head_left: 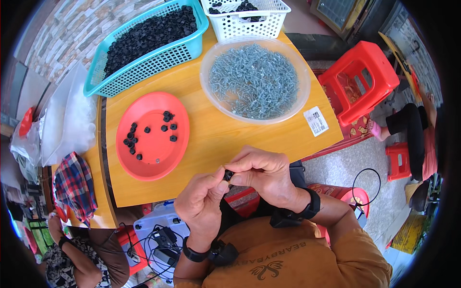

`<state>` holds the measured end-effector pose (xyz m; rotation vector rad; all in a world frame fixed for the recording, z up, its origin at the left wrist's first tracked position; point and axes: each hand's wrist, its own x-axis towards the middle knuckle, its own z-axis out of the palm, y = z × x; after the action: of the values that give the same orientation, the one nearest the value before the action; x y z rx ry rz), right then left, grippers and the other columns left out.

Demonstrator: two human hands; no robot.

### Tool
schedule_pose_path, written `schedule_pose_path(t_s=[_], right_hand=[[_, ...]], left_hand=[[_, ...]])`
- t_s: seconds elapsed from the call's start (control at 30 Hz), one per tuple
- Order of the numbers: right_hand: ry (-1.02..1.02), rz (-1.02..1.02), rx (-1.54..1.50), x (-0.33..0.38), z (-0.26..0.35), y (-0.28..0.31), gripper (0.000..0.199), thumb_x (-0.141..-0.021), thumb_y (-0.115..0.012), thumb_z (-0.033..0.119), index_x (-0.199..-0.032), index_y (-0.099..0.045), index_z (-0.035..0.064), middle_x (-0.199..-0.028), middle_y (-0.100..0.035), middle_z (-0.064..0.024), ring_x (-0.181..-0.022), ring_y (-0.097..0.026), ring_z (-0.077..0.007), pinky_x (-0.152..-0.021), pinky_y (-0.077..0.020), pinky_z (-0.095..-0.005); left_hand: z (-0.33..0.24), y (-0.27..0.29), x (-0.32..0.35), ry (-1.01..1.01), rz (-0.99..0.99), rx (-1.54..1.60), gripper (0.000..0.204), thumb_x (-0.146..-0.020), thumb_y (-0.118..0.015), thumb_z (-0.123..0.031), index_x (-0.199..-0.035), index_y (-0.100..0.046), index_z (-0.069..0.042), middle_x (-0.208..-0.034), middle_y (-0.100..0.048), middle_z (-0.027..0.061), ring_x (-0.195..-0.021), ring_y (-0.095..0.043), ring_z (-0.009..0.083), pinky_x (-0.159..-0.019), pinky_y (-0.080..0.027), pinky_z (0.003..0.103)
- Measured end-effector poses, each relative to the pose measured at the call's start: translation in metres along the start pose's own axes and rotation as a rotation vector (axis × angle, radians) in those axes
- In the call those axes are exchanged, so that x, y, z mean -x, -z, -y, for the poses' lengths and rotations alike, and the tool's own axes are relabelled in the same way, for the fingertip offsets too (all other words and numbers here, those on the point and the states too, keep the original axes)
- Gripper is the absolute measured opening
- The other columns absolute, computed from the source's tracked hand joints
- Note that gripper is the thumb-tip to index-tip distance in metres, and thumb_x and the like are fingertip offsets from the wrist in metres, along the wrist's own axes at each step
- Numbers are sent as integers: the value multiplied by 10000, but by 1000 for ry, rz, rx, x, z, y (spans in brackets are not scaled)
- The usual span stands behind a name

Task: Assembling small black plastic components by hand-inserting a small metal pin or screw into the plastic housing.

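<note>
Close to my body, just past the table's near edge, both hands meet at a small black plastic part (228, 174). The thumb and fingers of my left hand (200, 201) pinch it from one side. My right hand (269, 175) grips it from the other, and the fingertips cover much of it. A red oval plate (158, 146) lies on the table ahead to the left, with several similar black parts (173, 138) scattered on it. Ahead to the right, a round translucent tray (305, 89) holds a heap of silvery screws (254, 79).
A teal basket (158, 61) full of black parts and a white basket (249, 30) stand at the table's far side. A white label (315, 121) lies near the right edge. Red stools (360, 79) stand to the right. Another person's arm (79, 254) is at lower left.
</note>
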<state>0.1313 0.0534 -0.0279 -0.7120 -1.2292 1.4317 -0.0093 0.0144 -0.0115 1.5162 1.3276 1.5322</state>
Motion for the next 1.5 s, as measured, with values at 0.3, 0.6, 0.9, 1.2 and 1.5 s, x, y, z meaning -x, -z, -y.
schedule_pose_path(t_s=[0.3,0.6,0.9,1.2,1.5], right_hand=[[40,-5,11,1,-2,0,213,-727,-632,-151,-893,-645,-17,-859,-607,-54,-775,-581,-104,-661,-481,-233],[18,-12,-120,2,3,-5,211,-768,-614,-141,-940,-629,-20,-920,-599,-71,-830,-586,-110,-697,-486,-231],[44,30,-93,3,5,-1,206,-778,-619,-124,-956,-628,-20,-962,-605,-73,-878,-597,-118,-752,-497,-226],[56,13,-108,3,-1,-2,199,-764,-620,-138,-927,-634,-24,-924,-612,-68,-851,-599,-116,-732,-503,-230],[41,-11,-49,4,-1,-3,180,-756,-630,-133,-899,-633,-24,-887,-605,-65,-810,-597,-115,-697,-506,-235]], left_hand=[[4,0,-1,-84,22,-135,179,-770,-705,-44,-925,-658,34,-812,-639,103,-617,-579,119,-562,-477,215],[-5,2,-1,-27,6,-87,192,-776,-703,-43,-941,-644,35,-807,-636,95,-639,-579,112,-587,-476,209],[-12,3,-4,-66,-1,-184,163,-749,-724,-21,-876,-635,28,-832,-640,100,-690,-586,129,-641,-486,232],[-5,4,-2,-99,17,-165,151,-759,-712,-22,-877,-634,31,-831,-646,105,-684,-581,128,-620,-479,231],[-7,5,-5,-180,76,-308,137,-768,-705,-37,-871,-637,22,-783,-644,100,-616,-571,123,-559,-458,220]])
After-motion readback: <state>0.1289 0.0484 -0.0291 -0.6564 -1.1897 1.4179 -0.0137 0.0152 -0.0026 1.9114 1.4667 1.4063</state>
